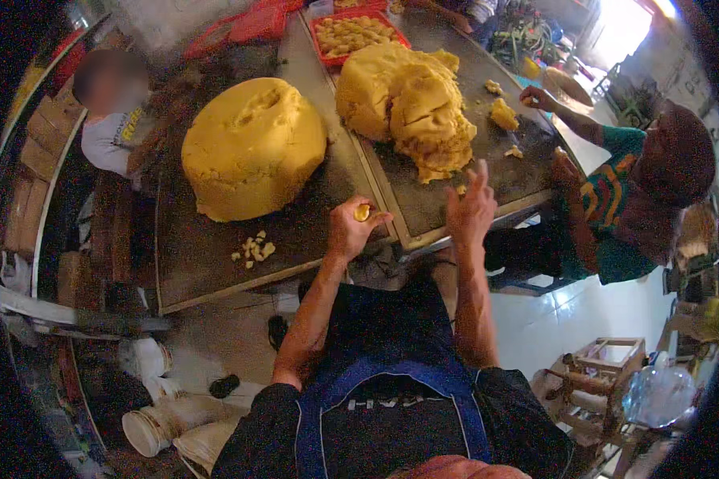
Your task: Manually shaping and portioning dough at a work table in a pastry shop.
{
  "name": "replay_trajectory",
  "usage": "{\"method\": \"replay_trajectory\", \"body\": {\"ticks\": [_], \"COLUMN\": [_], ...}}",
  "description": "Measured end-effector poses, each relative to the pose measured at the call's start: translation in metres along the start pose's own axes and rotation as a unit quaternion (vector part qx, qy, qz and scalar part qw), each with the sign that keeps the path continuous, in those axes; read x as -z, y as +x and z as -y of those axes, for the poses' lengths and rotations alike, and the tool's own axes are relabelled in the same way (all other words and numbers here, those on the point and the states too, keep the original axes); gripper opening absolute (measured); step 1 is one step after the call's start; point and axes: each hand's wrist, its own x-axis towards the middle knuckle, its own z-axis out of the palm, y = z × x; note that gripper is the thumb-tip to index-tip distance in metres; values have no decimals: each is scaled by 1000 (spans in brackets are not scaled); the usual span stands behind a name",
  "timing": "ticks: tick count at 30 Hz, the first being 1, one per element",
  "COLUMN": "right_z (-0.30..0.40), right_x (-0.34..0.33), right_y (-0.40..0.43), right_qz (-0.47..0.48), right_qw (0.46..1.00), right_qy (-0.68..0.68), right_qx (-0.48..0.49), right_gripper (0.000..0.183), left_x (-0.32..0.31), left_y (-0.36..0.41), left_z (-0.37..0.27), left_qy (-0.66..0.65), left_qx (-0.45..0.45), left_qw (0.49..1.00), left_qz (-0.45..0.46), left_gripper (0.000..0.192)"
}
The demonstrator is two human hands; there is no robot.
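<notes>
My left hand (355, 227) is closed around a small round yellow piece (362, 212), above the near edge of the table. To its right my right hand (472, 206) is raised with its fingers apart, close to a small dough crumb (461, 190). A large smooth mound of yellow dough (254, 146) sits on the left table section, with small pale dough pieces (254, 248) scattered below it. Beyond my right hand lies a rougher, torn mound of yellow dough (404, 108). Whether my right fingers touch anything is unclear.
A red tray (404, 39) of small dough pieces stands at the far side. Dough lumps (504, 114) lie near a co-worker (623, 179) on the right. Another person (111, 138) is at the left. A raised wooden rim (371, 173) divides the table. White buckets (147, 432) stand lower left.
</notes>
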Motion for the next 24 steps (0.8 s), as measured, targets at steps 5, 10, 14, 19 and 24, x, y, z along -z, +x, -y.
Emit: {"method": "replay_trajectory", "body": {"ticks": [5,10,14,19,24], "right_z": [-14,88,97,101,90], "right_x": [-3,5,0,14,16], "right_y": [-1,-25,-23,-17,-16], "right_qz": [123,269,334,359,313], "right_qw": [976,844,891,890,881], "right_qy": [143,442,290,255,342], "right_qx": [-107,-138,103,116,94], "right_gripper": [57,50,57,62,55], "left_x": [10,1,-2,-5,-3], "left_y": [7,6,6,3,2], "left_z": [-38,-12,2,-8,-24], "left_qy": [69,120,65,-43,43], "left_qx": [17,23,-58,38,-74], "left_qw": [995,991,996,998,995], "left_qz": [67,50,18,-38,-57], "left_gripper": [42,40,35,38,44]}}
